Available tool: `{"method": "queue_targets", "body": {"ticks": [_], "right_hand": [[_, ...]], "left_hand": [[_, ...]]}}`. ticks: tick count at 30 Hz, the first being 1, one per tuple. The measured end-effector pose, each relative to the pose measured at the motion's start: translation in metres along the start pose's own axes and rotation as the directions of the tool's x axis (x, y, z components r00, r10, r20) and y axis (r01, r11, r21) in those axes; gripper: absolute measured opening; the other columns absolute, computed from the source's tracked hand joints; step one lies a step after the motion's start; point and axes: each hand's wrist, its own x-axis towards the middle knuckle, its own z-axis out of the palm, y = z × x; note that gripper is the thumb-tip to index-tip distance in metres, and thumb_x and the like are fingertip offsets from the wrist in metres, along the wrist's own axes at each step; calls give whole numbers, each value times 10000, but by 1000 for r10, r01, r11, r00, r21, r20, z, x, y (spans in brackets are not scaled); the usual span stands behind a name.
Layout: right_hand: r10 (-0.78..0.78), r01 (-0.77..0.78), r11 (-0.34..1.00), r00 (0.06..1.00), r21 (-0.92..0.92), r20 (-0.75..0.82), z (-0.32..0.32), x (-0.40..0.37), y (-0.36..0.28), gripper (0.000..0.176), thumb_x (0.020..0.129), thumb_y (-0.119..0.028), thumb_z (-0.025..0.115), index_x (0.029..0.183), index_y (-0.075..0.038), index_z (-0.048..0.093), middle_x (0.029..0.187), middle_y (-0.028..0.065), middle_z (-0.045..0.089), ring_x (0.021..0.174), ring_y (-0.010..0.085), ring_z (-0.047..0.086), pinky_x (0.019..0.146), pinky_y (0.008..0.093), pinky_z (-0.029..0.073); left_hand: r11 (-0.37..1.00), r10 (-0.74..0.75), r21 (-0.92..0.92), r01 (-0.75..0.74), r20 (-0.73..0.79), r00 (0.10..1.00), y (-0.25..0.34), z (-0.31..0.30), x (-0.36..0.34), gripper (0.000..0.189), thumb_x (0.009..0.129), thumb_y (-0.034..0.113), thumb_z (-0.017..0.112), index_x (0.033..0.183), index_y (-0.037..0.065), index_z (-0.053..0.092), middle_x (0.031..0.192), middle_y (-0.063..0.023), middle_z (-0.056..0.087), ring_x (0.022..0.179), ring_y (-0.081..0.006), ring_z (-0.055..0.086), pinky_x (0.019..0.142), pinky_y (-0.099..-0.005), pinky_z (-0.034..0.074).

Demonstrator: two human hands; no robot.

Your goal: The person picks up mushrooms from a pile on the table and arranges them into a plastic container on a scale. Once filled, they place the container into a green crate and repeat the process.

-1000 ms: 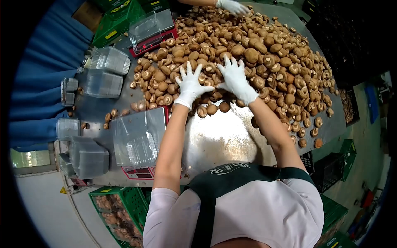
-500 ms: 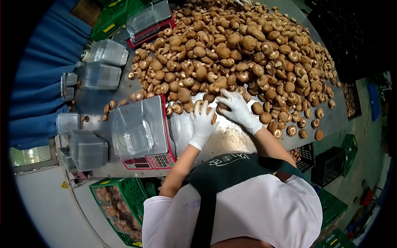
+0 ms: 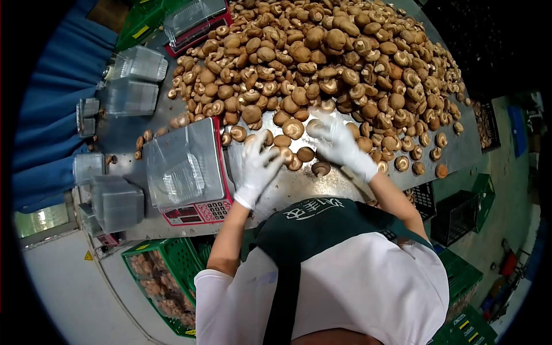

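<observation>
My left hand [image 3: 257, 170], in a white glove, has its fingers spread beside several loose brown mushrooms [image 3: 293, 129] on the metal table. My right hand [image 3: 343, 145], also gloved and slightly blurred, is open with fingers apart at the near edge of the large mushroom pile [image 3: 322, 57]. Between the two hands lie several mushrooms, some stem side up; a dark one [image 3: 321, 168] lies closest to my apron. Neither hand visibly grips a mushroom. Left of my left hand is a red-edged scale [image 3: 221, 167] with a clear plastic container [image 3: 183, 183] on it.
Stacked clear containers [image 3: 117, 202] stand at the table's left side, with more [image 3: 133, 96] farther back beside a second scale [image 3: 198, 34]. A green crate [image 3: 187, 264] of packed mushrooms is below the table's left edge. Black crates [image 3: 454, 218] stand at the right.
My hands have moved apart, the left one leftward and nearer my body. Several mushrooms now lie separated from the pile between them. The whole view has shifted slightly.
</observation>
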Motion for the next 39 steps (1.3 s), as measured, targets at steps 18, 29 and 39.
{"method": "queue_targets", "body": {"ticks": [18, 29, 39], "right_hand": [[220, -149, 947, 947, -286, 233, 29, -29, -16, 229, 710, -252, 713, 844, -76, 653, 1313, 183, 472, 1243, 350, 416, 970, 484, 397], [181, -187, 982, 957, 7, 226, 18, -49, -26, 290, 766, -171, 686, 1035, -90, 612, 1220, 105, 575, 1172, 306, 508, 1020, 468, 358], [455, -302, 736, 883, -606, 112, 31, -6, 25, 573, 834, -316, 620, 1330, -90, 445, 1413, 214, 371, 1255, 383, 407, 1057, 579, 249]], "left_hand": [[914, -127, 406, -8, 305, 944, 14, 30, -33, 815, 652, 262, 728, 1392, 171, 399, 1483, -107, 295, 1388, -349, 204, 1083, -611, 151], [982, -54, 185, 41, 67, 996, 15, -4, -53, 602, 719, 261, 740, 1260, 107, 525, 1356, -132, 467, 1271, -334, 416, 1041, -512, 271], [991, -70, 124, 45, 207, 976, -2, 71, 27, 518, 733, 193, 697, 1212, 106, 523, 1215, -142, 525, 1119, -349, 499, 943, -475, 388]]}}
